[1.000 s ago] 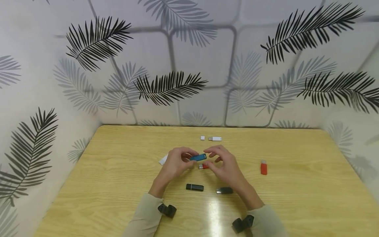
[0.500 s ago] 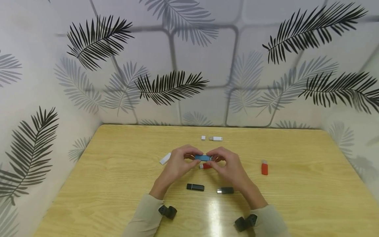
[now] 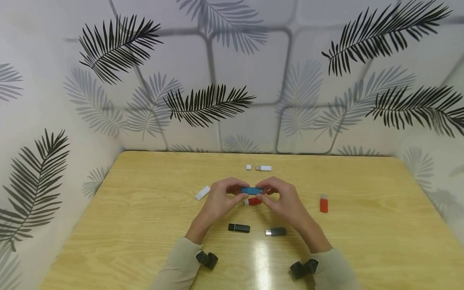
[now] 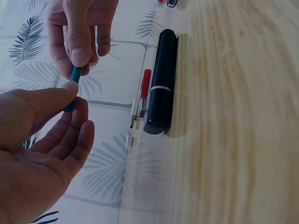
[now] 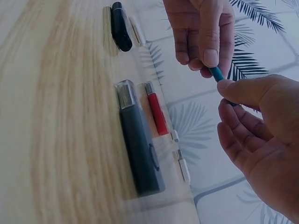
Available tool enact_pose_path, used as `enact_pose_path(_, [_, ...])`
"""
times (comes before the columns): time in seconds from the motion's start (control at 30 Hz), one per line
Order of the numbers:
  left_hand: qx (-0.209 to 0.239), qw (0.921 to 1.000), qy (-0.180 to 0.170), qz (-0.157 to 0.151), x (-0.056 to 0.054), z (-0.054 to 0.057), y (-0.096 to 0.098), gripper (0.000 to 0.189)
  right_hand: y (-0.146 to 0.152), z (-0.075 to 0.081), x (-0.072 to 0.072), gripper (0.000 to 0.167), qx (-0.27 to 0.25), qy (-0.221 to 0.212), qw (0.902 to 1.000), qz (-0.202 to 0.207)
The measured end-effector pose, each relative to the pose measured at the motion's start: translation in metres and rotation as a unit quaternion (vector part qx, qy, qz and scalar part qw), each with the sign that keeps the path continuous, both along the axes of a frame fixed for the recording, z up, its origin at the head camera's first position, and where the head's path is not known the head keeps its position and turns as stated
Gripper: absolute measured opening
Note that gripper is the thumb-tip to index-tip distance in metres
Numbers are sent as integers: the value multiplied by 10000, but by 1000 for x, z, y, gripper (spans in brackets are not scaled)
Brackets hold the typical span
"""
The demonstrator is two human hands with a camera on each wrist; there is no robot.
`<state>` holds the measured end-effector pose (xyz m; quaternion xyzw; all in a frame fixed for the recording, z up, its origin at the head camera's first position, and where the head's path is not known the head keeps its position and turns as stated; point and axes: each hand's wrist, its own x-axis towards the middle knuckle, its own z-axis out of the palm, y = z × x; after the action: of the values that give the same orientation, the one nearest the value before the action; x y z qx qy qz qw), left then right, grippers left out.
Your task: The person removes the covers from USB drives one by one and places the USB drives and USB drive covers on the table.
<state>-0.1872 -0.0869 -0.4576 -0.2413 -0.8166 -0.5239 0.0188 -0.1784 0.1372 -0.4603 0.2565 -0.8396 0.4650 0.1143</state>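
Observation:
A blue USB stick (image 3: pixel 252 191) is held level above the table between both hands. My left hand (image 3: pixel 220 203) pinches its left end with thumb and fingers. The right hand (image 3: pixel 286 205) pinches the other end. In both wrist views the fingertips cover most of the stick, leaving a teal strip (image 4: pixel 75 74) between them. Below it in the head view lies a red USB stick (image 3: pixel 253 201) with a metal plug. Nearer to me are a capped black USB stick (image 3: pixel 239 228) and a dark grey USB stick (image 3: pixel 277 231) with its plug bare.
A white USB stick (image 3: pixel 202 192) lies beside the left hand. Farther back are a small white cap (image 3: pixel 248 167) and a white USB stick (image 3: pixel 266 168) with its plug exposed. Another red USB stick (image 3: pixel 324 204) is off to the right. A leaf-patterned wall (image 3: pixel 232 80) stands behind the table.
A second ago only the left hand held the blue USB stick, tilted, with the right fingers apart from it. The right hand has since taken its right end, and the stick is level.

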Motion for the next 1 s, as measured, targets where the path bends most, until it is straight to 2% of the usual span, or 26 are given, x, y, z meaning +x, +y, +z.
enact_pose_path(0.2, [350,9993,63,-148,1,5,1,19,5,6,-1,24,82,128,9997,200])
enact_pose_path(0.43, [701,9970,-38,-335,-1,9,3,20,12,18,1,23,20,236,9988,422])
enact_pose_path(0.63, [685,9970,-139,-324,5,11,-1,18,12,21,4,23,103,341,9976,592])
enact_pose_path(0.87, [628,9973,-23,-385,7,19,-2,18,15,29,6,23,34,572,9959,700])
enact_pose_path(1.0, [601,9972,53,-439,7,25,-3,17,17,35,6,22,10,537,9956,769])
